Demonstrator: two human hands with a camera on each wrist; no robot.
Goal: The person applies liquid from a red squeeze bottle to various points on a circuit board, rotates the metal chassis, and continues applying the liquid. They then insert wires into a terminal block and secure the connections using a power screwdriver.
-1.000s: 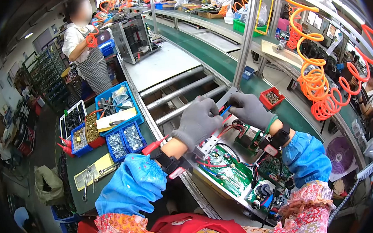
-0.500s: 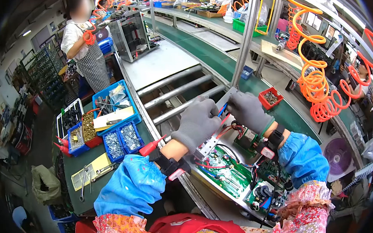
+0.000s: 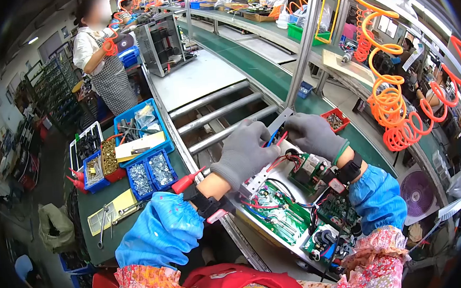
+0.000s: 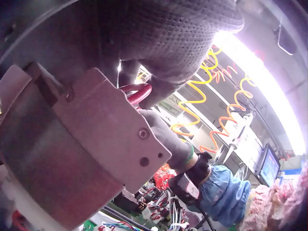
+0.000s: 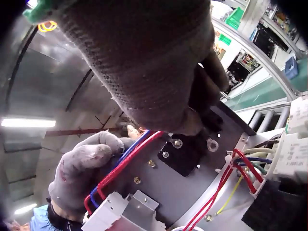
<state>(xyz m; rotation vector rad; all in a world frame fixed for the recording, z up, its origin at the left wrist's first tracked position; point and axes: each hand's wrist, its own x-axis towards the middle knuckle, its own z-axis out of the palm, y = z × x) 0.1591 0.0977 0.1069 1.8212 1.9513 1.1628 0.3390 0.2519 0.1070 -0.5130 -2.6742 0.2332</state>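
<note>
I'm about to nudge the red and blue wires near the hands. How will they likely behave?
The red and blue wires are probably flexible but slightly springy, as they run fairly straight, then bend. They should be light, being slim beside the left hand. Pulling may meet resistance, since their lower ends seem to enter the white block.

We see red wires (image 5: 111, 175) and a blue wire (image 5: 132, 152) slanting up side by side from a white block (image 5: 107, 211), past the curled fingers of the gloved left hand (image 5: 86, 163) to the gloved right hand (image 5: 149, 62). A ring terminal (image 5: 177, 143) shows just below the right fingers, before a grey metal panel (image 5: 183, 192).
</note>
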